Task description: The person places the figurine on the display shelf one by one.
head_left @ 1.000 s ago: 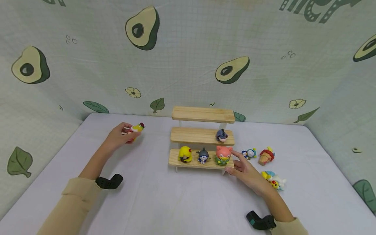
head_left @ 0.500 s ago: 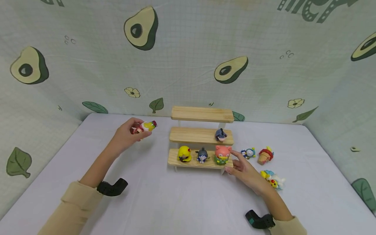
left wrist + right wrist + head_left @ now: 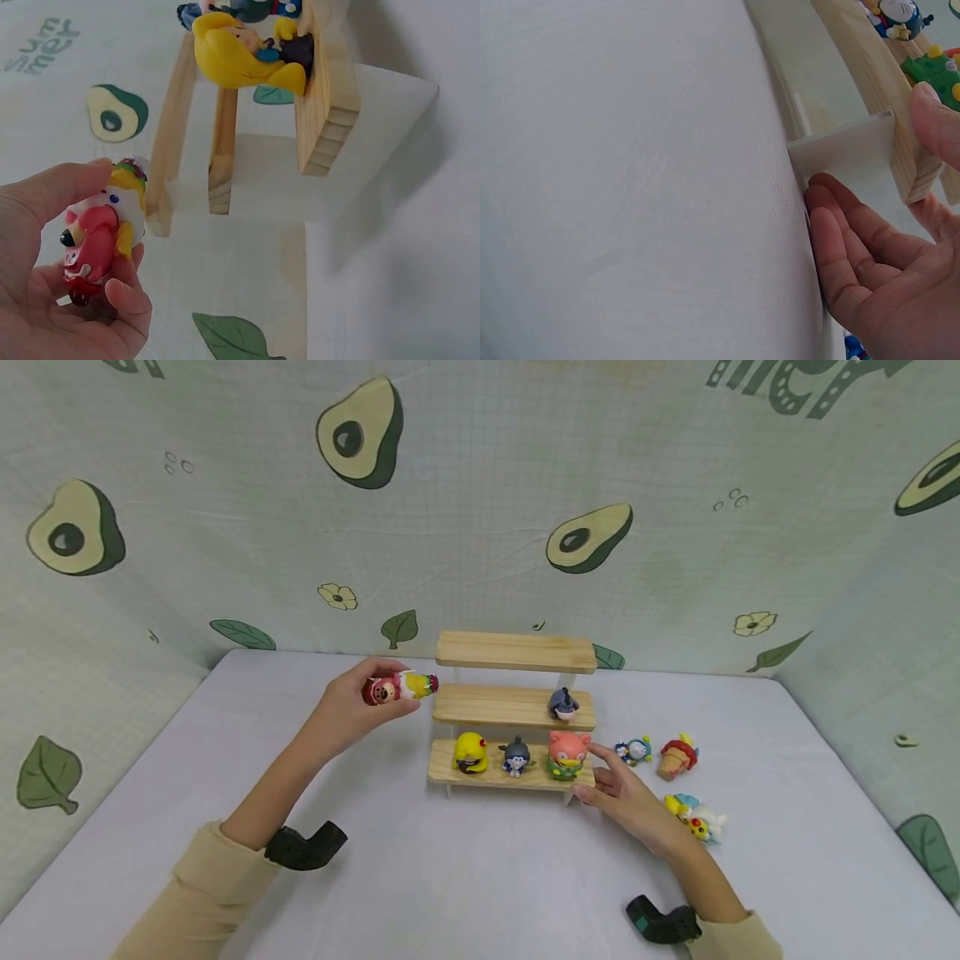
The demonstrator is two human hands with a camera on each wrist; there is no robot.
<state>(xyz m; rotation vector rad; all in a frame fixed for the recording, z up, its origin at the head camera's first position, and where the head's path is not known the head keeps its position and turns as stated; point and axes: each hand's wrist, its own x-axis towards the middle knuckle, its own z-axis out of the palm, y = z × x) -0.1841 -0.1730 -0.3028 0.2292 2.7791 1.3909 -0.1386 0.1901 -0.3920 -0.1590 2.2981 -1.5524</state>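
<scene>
My left hand holds a small figurine between thumb and fingers. It has a pink-red figure, white middle and yellow end, and lies sideways at the left end of the three-tier wooden display shelf. My right hand grips the right end of the lowest board, thumb at its front edge and index finger beside a pink figurine in green. On that board also stand a yellow-hooded figurine and a grey-hooded one. A blue donkey figurine sits on the middle board's right end.
Right of the shelf, several figurines lie on the white-covered table: a small blue one, a red-and-tan one and a yellow, blue and white one. An avocado-print cloth hangs behind the table.
My left hand has carried its figurine rightward, and slightly up, from the table's left side to the shelf's left end. The right hand stays in place at the lowest board.
</scene>
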